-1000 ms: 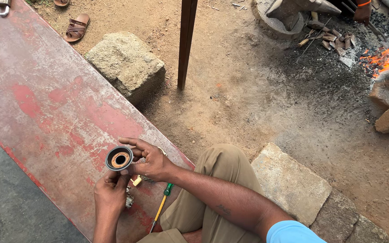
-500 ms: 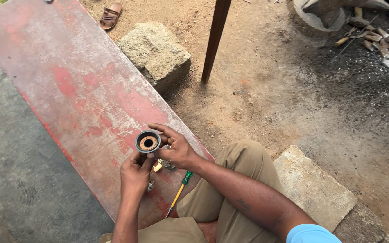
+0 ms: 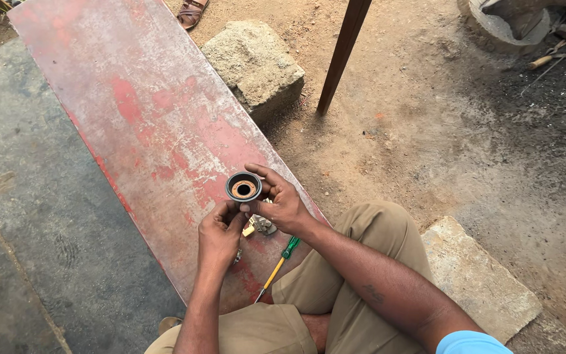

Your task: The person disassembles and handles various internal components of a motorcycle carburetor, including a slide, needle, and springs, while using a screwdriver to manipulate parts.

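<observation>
A small round black cup-shaped part (image 3: pixel 243 187) with a rusty orange ring inside is held up over a worn red metal bench (image 3: pixel 158 124). My right hand (image 3: pixel 283 200) wraps its far and right side. My left hand (image 3: pixel 221 229) pinches its near rim with fingertips. Below the hands, small metal pieces (image 3: pixel 261 226) lie on the bench. A screwdriver with a green and yellow handle (image 3: pixel 278 261) lies next to my knee.
A rough stone block (image 3: pixel 253 62) sits on the dirt past the bench, with a dark wooden post (image 3: pixel 342 56) beside it. A flat stone slab (image 3: pixel 476 278) lies under my right leg. A sandal (image 3: pixel 192 13) is at the top; tools and ash at top right.
The view has shifted, so the bench and hands sit further right in frame. Both hands keep the same hold on the round part.
</observation>
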